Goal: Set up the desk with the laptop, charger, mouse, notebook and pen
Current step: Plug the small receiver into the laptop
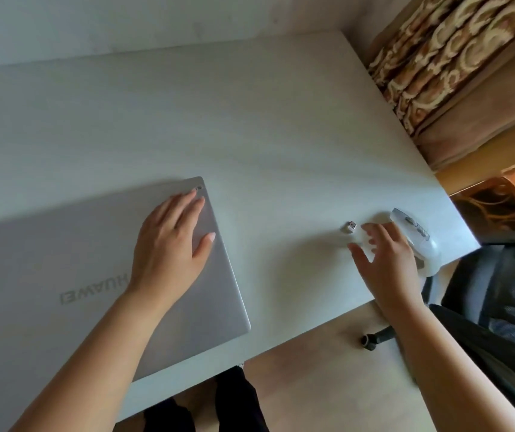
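A closed silver laptop [62,260] lies flat on the white desk [250,135], at its near left. My left hand [173,244] rests palm down on the laptop's lid near its far right corner, fingers spread. A white mouse [418,241] sits near the desk's right edge. A small USB receiver [352,226] lies on the desk just left of the mouse. My right hand [387,260] hovers open beside the mouse, fingertips close to the receiver, holding nothing. No charger, notebook or pen is in view.
A dark office chair [499,307] stands right of the desk. A patterned brown curtain [437,57] hangs at the far right. The wall [125,20] runs along the desk's far edge. Pale floor [328,385] shows below the near edge.
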